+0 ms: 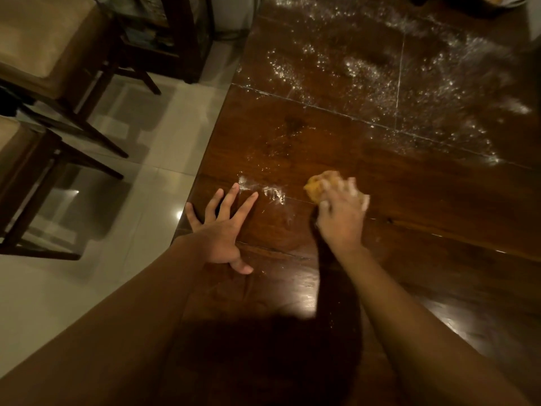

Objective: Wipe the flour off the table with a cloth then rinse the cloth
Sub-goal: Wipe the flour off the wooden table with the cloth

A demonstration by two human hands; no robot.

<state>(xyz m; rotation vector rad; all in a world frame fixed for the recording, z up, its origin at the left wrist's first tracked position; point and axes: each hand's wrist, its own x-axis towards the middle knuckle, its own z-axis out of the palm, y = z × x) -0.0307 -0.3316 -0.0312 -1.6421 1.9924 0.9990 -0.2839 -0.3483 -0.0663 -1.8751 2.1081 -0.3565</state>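
Observation:
A dark wooden table (pixel 409 218) fills the right side of the head view. White flour (pixel 409 83) is scattered thickly over its far part, and a small streak of flour (pixel 263 190) lies near the left edge. My right hand (pixel 342 218) is closed on a bunched yellow-orange cloth (pixel 316 186) and presses it on the table just right of that streak. My left hand (pixel 222 230) rests flat on the table by its left edge, fingers spread, holding nothing.
Two wooden chairs with beige cushions (pixel 44 54) stand on the pale tiled floor (pixel 131 200) to the left of the table. A dark shelf unit (pixel 164 33) stands at the back. A dish edge (pixel 497 0) shows at the table's far right corner.

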